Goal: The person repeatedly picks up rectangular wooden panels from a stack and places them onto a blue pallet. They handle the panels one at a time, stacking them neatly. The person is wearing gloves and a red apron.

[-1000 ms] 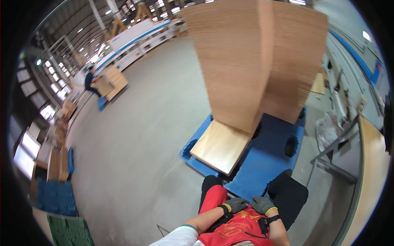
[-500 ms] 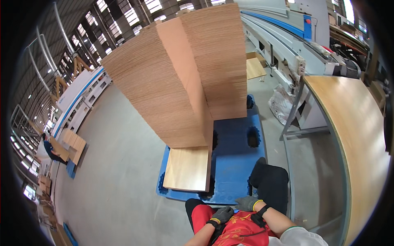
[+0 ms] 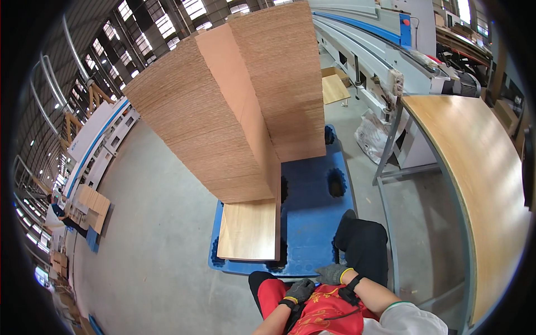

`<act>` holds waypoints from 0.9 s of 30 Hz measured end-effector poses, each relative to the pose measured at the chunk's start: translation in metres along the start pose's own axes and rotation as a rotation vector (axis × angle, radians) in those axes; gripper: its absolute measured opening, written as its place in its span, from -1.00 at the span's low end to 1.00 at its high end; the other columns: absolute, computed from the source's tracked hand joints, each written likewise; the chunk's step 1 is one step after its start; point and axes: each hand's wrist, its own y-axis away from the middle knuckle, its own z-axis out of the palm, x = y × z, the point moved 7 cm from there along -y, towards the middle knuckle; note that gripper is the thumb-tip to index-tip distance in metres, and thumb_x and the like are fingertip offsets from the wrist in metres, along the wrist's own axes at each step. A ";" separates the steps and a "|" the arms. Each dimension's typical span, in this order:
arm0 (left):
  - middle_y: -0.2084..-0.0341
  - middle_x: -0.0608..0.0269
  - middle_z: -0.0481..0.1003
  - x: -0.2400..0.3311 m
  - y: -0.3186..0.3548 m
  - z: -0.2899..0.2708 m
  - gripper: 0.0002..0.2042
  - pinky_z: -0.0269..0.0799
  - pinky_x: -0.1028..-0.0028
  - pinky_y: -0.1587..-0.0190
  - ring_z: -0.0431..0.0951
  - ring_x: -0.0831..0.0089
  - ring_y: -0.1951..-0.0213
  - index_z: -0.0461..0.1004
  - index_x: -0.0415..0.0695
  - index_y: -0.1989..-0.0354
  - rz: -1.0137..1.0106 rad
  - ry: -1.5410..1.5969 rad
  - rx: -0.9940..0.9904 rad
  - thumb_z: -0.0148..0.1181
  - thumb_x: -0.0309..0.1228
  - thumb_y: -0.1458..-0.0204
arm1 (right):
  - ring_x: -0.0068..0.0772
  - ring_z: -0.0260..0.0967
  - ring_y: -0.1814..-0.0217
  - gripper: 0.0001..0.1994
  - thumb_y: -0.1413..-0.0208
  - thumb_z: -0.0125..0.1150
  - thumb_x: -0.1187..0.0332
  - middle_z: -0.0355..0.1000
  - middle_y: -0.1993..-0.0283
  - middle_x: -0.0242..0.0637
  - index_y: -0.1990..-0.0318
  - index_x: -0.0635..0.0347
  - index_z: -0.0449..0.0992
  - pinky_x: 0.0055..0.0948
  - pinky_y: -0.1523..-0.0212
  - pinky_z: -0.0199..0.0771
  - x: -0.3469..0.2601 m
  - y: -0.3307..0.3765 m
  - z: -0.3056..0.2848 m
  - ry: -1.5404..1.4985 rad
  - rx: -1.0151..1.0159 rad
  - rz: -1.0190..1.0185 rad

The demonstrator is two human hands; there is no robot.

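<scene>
While both hands hung low at the bottom of the view, the left hand in its dark grey knit glove was curled closed against the red patterned cloth at the person's front, though whether it pinched that cloth could not be told. The right hand, gloved the same way with a yellow cuff, lay just beside it with its fingers bent loosely inward, and nothing could be seen held in it. A black-trousered leg stood directly beyond the right hand, its foot at the near edge of the blue plastic pallet.

That pallet lay flat on the floor and carried the load. A low stack of light wooden boards lay on its near left part. Behind it rose two tall stacks of thin brown boards, side by side and touching, far higher than the low stack. The pallet's right part was bare blue, with dark round holes showing.

To the right, a long workbench with a pale wooden top stood on a grey metal frame, well apart from the pallet. Beyond it ran a long grey and blue machine line. The smooth grey concrete floor spread to the left, where smaller board piles sat near the wall of a big factory hall with rows of high windows.
</scene>
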 end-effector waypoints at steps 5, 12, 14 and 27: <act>0.10 -0.11 0.51 0.001 0.000 0.001 -0.61 0.34 0.15 -0.05 0.48 -0.02 -0.01 0.48 -0.16 0.10 -0.061 0.049 -0.021 -0.06 -0.10 -0.17 | 0.11 0.36 -0.15 -0.41 -0.21 -0.10 -0.06 0.38 -0.17 0.00 -0.27 0.12 0.29 -0.06 -0.18 0.30 0.001 0.002 -0.001 0.004 0.014 0.000; 0.10 -0.11 0.51 0.004 0.001 -0.001 -0.61 0.33 0.17 -0.07 0.46 -0.03 -0.03 0.50 -0.17 0.09 -0.049 0.047 -0.007 -0.06 -0.11 -0.18 | 0.09 0.35 -0.17 -0.40 -0.22 -0.12 -0.06 0.36 -0.19 0.03 -0.27 0.17 0.28 -0.09 -0.19 0.29 0.002 -0.001 0.001 0.011 -0.004 -0.007; 0.10 -0.13 0.51 0.005 0.002 -0.003 -0.61 0.33 0.17 -0.07 0.46 -0.03 -0.03 0.50 -0.17 0.09 -0.049 0.034 -0.006 -0.05 -0.10 -0.18 | 0.09 0.34 -0.18 -0.39 -0.23 -0.13 -0.08 0.35 -0.19 0.04 -0.27 0.18 0.28 -0.11 -0.20 0.29 0.001 0.001 0.001 0.010 -0.009 -0.007; 0.08 -0.10 0.50 0.015 0.004 -0.003 -0.61 0.32 0.17 -0.09 0.45 -0.04 -0.03 0.49 -0.17 0.07 0.059 -0.058 -0.044 -0.10 -0.12 -0.19 | 0.06 0.30 -0.23 -0.37 -0.21 -0.13 -0.12 0.32 -0.24 0.00 -0.26 0.16 0.30 -0.12 -0.25 0.24 0.002 -0.001 0.002 0.000 -0.013 0.019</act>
